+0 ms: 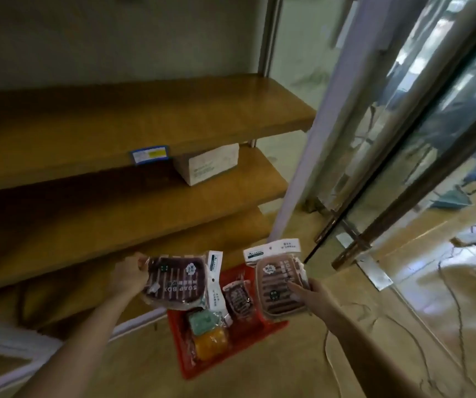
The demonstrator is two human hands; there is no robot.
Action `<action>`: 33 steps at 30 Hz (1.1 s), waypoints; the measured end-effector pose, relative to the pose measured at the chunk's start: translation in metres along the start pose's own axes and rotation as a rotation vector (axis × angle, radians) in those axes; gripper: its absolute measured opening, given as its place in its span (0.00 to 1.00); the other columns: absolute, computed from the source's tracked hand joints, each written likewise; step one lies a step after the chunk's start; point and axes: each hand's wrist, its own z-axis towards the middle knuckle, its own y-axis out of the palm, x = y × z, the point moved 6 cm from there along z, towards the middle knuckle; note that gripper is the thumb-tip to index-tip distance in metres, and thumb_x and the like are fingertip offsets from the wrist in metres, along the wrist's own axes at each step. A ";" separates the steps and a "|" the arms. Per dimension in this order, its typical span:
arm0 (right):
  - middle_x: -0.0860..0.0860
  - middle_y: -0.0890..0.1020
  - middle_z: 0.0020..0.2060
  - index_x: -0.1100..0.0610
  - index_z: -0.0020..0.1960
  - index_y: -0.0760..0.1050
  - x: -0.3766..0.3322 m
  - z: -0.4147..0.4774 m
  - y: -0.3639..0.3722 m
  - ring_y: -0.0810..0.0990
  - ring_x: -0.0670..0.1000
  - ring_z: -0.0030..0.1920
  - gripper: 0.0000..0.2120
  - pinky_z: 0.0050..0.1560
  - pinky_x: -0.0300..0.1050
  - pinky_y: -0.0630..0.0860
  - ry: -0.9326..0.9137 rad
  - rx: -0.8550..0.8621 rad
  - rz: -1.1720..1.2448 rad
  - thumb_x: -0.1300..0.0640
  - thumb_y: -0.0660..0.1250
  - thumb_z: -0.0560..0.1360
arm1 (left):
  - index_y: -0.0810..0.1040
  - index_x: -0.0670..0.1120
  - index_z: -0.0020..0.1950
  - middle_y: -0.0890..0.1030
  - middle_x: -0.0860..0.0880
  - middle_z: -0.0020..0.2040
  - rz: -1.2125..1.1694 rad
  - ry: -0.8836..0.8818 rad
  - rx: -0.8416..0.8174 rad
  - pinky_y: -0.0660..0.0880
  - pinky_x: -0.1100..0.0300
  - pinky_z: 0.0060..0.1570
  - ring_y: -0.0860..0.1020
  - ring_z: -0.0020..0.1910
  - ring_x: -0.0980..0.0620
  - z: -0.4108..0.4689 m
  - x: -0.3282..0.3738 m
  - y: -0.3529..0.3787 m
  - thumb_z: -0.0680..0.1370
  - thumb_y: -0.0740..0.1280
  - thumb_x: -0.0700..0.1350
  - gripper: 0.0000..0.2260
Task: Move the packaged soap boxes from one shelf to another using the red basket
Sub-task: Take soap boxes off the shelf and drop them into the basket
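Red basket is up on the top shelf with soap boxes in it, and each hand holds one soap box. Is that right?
Not quite. The head view shows the red basket on the floor, not on the top shelf. It does have soap boxes in it. The left hand holds a dark soap box and the right hand a brown soap box.

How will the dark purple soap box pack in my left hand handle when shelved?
The dark purple soap box looks like a rigid shell, so it should probably keep its shape in your left hand. Its glossy clear wrapper may feel slippery. Being flat and wide, it will likely sit steady on the shelf rather than roll.
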 end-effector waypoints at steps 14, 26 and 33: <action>0.51 0.84 0.45 0.52 0.51 0.77 0.139 0.207 0.056 0.83 0.52 0.46 0.23 0.46 0.48 0.79 0.047 -0.229 -0.095 0.36 0.70 0.65 | 0.75 0.40 0.52 0.82 0.45 0.47 0.044 -0.218 0.014 0.66 0.65 0.32 0.79 0.45 0.49 0.031 -0.029 0.200 0.79 0.60 0.45 0.10; 0.56 0.81 0.54 0.59 0.60 0.74 0.328 0.425 0.216 0.80 0.56 0.53 0.24 0.45 0.42 0.72 0.033 -0.246 -0.305 0.42 0.64 0.73 | 0.77 0.42 0.48 0.79 0.48 0.37 -0.125 -0.190 0.212 0.72 0.61 0.31 0.77 0.34 0.52 0.148 -0.115 0.430 0.80 0.59 0.43 0.08; 0.59 0.78 0.59 0.60 0.66 0.69 0.357 0.473 0.243 0.77 0.58 0.59 0.21 0.54 0.45 0.74 0.072 -0.274 -0.307 0.50 0.62 0.77 | 0.78 0.40 0.52 0.82 0.40 0.51 -0.194 -0.292 0.256 0.71 0.55 0.48 0.79 0.54 0.42 0.179 -0.121 0.506 0.77 0.62 0.40 0.08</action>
